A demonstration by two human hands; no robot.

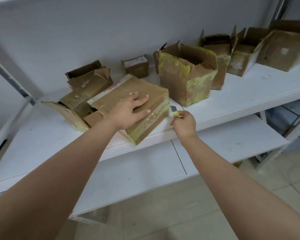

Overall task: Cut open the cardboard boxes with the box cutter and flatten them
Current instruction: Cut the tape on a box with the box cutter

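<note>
- Pressing my left hand (130, 111) flat, with fingers straight, on the top of the sealed brown cardboard box wrapped in clear and yellowish tape (137, 108), I keep no grasp around it.
- This box sits tilted at the front edge of the white upper shelf (241, 97).
- My right hand (184, 124) pinches the small yellow box cutter (176, 113), the grey blade just beside the box's right side.
- Left of it lies an opened, partly collapsed brown box (76, 108).
- Behind stands a tall open box with yellow tape (185, 78).
- Farther back, a small closed box with a label (135, 66) is near the wall, and more open boxes (246, 49) stand to the right.
</note>
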